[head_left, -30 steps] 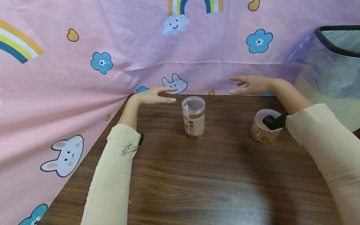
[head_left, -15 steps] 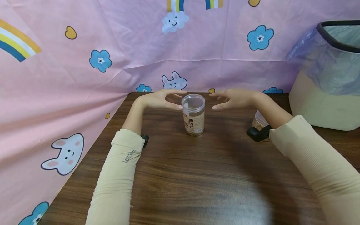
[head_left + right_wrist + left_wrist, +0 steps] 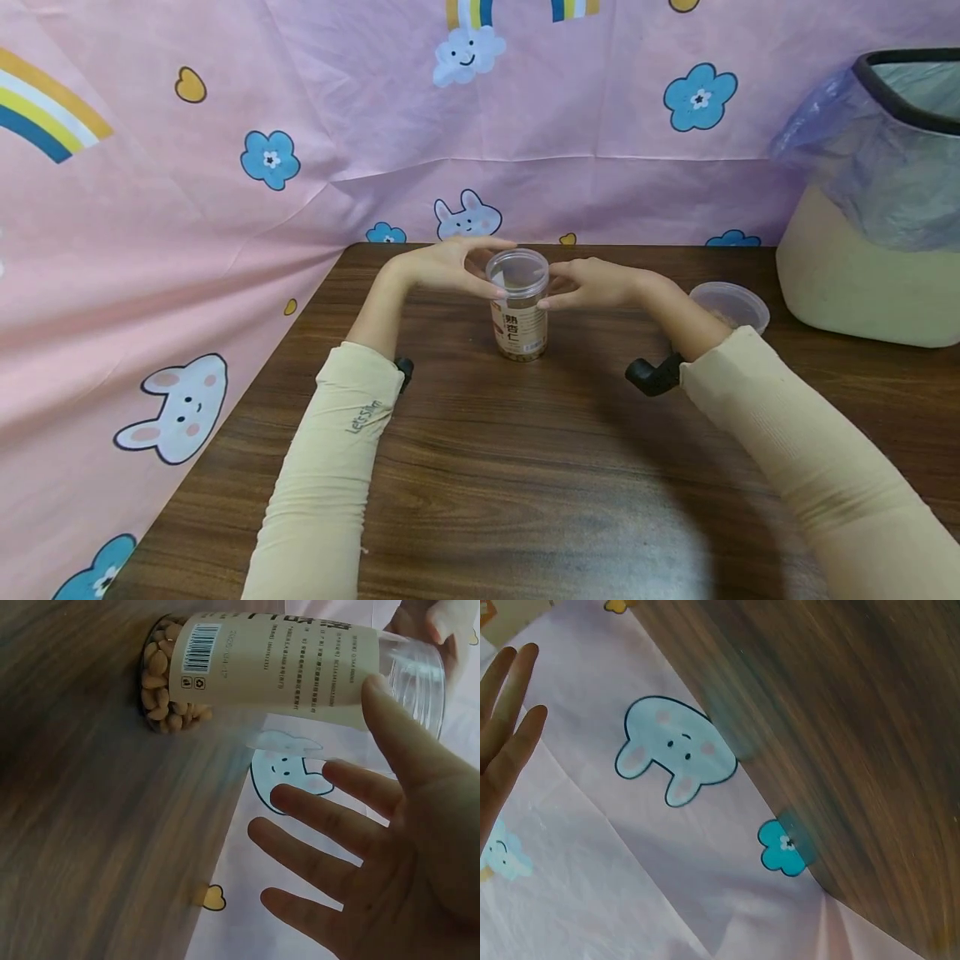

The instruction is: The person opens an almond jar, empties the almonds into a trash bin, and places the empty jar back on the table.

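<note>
A clear plastic jar (image 3: 519,325) stands upright on the wooden table, lidless, its beige label facing me. Tan almond kernels (image 3: 161,682) cover its bottom in the right wrist view. At the jar's left side, my left hand (image 3: 459,265) has its thumb by the front of the rim and its fingers reaching behind it. My right hand (image 3: 600,284) is at the right side, fingers spread and thumb right at the jar below the rim. Both hands have their fingers extended. The left wrist view shows only left fingers (image 3: 514,701), with no jar in it.
A shorter clear tub (image 3: 731,304) stands right, partly hidden behind my right forearm. Further right is a cream bin (image 3: 862,283) with a bluish bag and black rim. A pink patterned cloth (image 3: 360,108) hangs along the back and left table edges.
Both hands have moved inward to the jar, the right from farther right and higher up. My right forearm has swung left across the tub. The jar stays in place.
</note>
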Action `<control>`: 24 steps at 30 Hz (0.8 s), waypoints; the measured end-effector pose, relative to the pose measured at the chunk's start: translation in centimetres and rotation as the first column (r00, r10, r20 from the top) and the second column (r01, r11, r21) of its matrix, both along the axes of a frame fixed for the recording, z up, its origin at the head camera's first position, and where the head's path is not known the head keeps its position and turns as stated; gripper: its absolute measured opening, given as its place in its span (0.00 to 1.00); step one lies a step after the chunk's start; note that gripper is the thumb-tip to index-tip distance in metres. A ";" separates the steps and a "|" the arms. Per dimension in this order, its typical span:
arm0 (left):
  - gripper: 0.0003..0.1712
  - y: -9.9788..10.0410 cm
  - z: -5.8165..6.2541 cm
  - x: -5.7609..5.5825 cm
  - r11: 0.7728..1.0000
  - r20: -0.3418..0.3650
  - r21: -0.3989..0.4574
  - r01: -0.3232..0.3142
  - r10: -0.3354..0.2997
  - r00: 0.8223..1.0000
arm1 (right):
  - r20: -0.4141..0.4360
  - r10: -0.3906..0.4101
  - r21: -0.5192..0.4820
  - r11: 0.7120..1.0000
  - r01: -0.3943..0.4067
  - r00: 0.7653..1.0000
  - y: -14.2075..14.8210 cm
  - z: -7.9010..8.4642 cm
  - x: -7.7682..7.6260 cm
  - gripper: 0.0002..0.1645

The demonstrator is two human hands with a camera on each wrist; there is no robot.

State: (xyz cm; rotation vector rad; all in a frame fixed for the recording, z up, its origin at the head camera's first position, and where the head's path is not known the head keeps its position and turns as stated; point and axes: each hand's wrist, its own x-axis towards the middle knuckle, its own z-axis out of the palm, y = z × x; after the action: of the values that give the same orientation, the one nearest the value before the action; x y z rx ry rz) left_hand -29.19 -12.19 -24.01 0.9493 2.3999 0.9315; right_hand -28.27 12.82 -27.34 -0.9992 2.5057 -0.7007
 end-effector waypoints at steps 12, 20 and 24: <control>0.42 0.9 -0.5 -0.2 0.998 -0.068 0.040 -0.056 0.059 0.996 | -0.026 0.000 -0.021 1.000 0.000 1.000 -0.3 -0.4 -0.1 0.34; 0.38 1.5 -0.5 -0.1 0.988 -0.061 0.099 -0.116 0.122 0.991 | -0.030 -0.009 -0.015 1.000 0.008 1.000 0.5 0.8 -0.2 0.34; 0.37 1.7 -0.4 -0.1 0.973 -0.036 0.162 -0.165 0.173 0.984 | -0.022 -0.025 -0.056 0.998 0.024 0.999 1.2 1.8 0.1 0.35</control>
State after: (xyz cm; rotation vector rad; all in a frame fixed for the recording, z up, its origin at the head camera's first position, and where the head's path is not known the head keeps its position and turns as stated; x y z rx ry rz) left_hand -29.27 -10.47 -24.38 0.8415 2.5094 1.1895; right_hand -28.21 13.98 -25.57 -1.0023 2.5343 -0.7749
